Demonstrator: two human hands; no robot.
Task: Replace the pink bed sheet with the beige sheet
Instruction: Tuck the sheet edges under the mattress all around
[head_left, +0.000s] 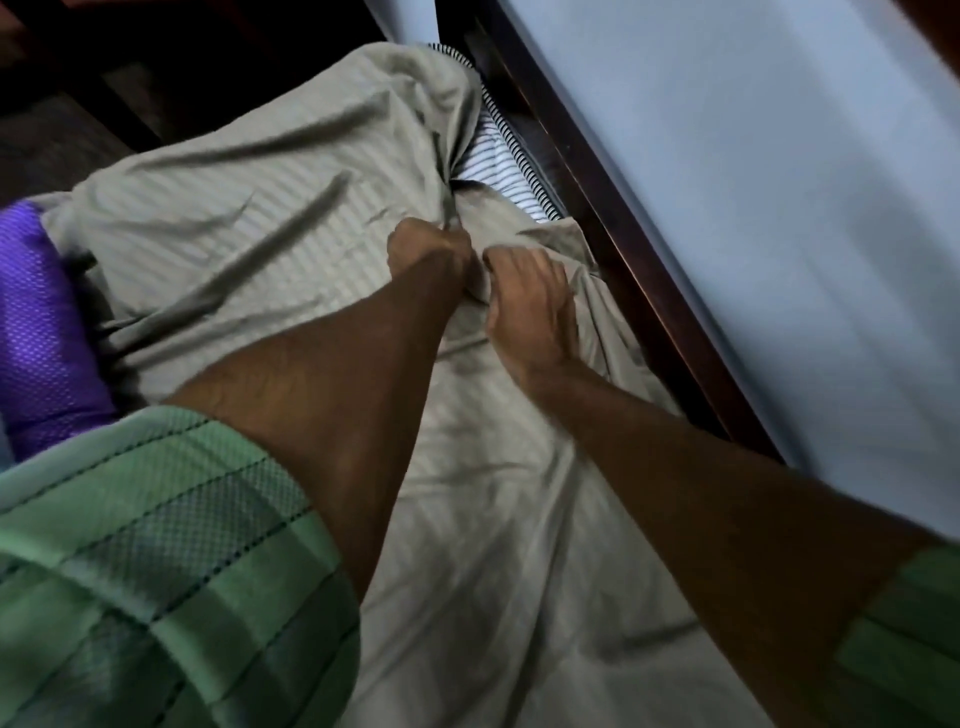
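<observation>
left hand and right hand gripping beige sheet, striped mattress

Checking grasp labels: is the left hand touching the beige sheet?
Touching. Head view shows the left hand with fingers gripping a gathered fold of the beige sheet.

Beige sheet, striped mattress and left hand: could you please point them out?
beige sheet (218, 218), head view, flat striped stretch.
striped mattress (493, 161), head view, exposed corner.
left hand (428, 249), head view, knuckles.

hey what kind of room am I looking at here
Most likely a bedroom. Both hands, left hand and right hand, grip a beige sheet spread over a striped mattress, with a dark wooden bed frame running alongside a pale wall.
</observation>
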